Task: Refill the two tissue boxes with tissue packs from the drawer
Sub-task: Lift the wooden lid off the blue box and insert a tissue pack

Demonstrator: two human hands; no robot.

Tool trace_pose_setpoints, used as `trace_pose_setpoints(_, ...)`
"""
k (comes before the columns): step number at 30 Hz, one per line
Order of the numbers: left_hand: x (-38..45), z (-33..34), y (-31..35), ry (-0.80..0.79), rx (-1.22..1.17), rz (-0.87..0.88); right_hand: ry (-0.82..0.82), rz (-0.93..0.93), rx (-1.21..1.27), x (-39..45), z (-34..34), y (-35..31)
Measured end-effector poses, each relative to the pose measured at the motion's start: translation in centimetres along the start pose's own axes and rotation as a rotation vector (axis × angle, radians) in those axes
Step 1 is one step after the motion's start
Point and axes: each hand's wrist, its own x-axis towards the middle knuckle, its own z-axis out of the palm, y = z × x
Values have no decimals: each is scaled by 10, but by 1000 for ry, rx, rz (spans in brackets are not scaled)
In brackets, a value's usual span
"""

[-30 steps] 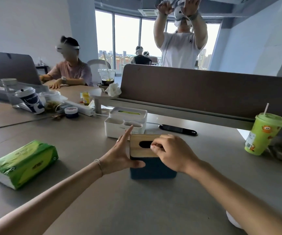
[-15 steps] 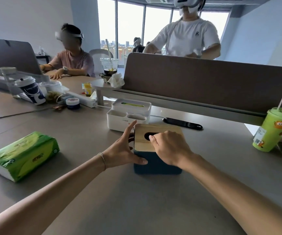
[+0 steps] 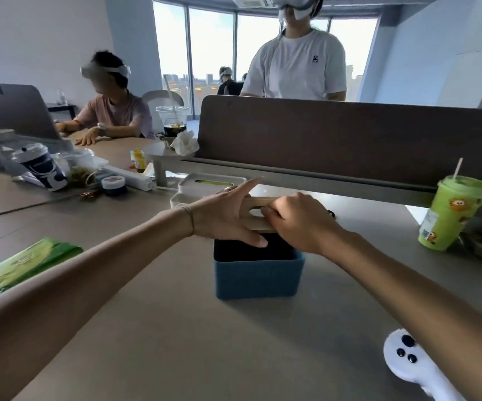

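Note:
A blue tissue box (image 3: 258,274) stands on the grey desk (image 3: 176,328) in the middle, its dark inside showing. Its wooden lid (image 3: 258,208), with an oval slot, is lifted clear above the box. My left hand (image 3: 228,217) grips the lid's left end, thumb underneath and fingers spread. My right hand (image 3: 297,221) holds the lid's right side, with a finger at the slot. A green tissue pack (image 3: 25,266) lies on the desk at the left. Behind my hands stands a white tissue box (image 3: 210,183) with green showing in its slot.
A green cup with a straw (image 3: 451,212) stands at the right. A white controller (image 3: 407,363) lies near my right forearm. A brown divider (image 3: 349,134) runs behind the boxes, with a person standing beyond it. Cups and clutter (image 3: 46,169) sit at the left, near a seated person.
The wooden lid has come off the blue box and risen above it in both hands; the box's inside now shows. The view has moved closer.

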Motion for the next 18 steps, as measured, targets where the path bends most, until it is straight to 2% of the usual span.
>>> trace_pose_setpoints(4, 40, 8, 27, -129, -61, 27, -4, 51, -23, -12, -20, 32)
trace_pose_setpoints(9, 86, 27, 82, -127, 160, 110, -31, 182, 49, -38, -31, 88)
trace_pose_setpoints(12, 114, 51, 106, -147, 272, 93, -35, 270, 62, -59, -32, 121)
trace_pose_setpoints(18, 151, 118, 126, -293, 426, 85, -149, 410, 67, -100, -19, 171)
